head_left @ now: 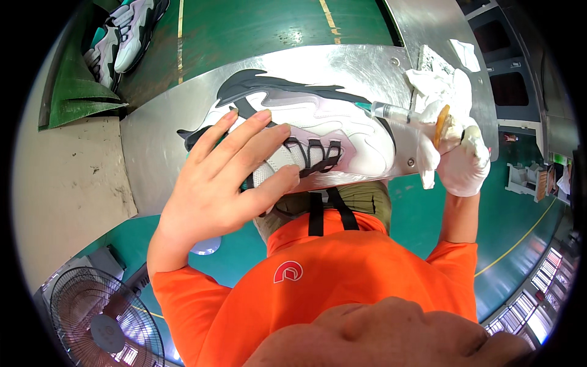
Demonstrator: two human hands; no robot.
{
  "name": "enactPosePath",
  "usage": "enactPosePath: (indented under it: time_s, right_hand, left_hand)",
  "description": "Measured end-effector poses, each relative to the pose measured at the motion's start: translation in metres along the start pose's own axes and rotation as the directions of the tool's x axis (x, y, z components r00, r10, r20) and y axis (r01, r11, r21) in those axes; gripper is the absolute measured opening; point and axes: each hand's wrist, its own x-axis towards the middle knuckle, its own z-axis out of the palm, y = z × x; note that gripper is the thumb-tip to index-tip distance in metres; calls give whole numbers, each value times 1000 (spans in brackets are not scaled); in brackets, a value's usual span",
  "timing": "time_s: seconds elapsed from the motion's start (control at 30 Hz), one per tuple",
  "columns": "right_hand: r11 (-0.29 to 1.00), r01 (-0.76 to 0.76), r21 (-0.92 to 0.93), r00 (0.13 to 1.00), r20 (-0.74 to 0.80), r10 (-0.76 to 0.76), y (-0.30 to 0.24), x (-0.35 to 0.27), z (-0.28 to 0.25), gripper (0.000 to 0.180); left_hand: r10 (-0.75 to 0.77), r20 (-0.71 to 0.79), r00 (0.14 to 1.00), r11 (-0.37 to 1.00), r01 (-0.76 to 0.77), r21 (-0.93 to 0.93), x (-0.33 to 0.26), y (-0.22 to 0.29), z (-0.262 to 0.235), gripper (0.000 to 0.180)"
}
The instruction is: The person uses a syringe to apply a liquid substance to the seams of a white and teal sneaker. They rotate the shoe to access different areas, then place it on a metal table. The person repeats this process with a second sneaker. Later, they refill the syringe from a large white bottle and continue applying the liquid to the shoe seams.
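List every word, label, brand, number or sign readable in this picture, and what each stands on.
No words or numbers are readable.
Orange shirt: rounded, white-outlined emblem, no readable lettering.
Syringe: any marks are too small to read.
Shoe: no readable text.

Black fan (106, 333), green conveyor belt (244, 24)

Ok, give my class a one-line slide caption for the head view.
A bare left hand rests on a shoe while the gloved right hand holds a syringe near its edge.
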Motion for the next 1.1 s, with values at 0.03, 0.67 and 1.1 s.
enactPosePath:
  time_s: [0.03, 0.67, 1.1]
  right_hand:
    - [999, 6, -34, 998, -63, -8, -1, -1, 4, 45]
    - [985, 22, 169, 999, 34, -28, 16, -26, -26, 53]
    - [932, 9, 362, 998, -63, 15, 46, -50, -39, 73]
  left_hand:
    - [4, 13, 1000, 1000, -4, 0, 1, 0, -1, 22]
    - [-98, -60, 993, 989, 104, 105, 1, 33, 11, 28]
    - [-231, -61, 971, 948, 239, 210, -11, 90, 30, 58]
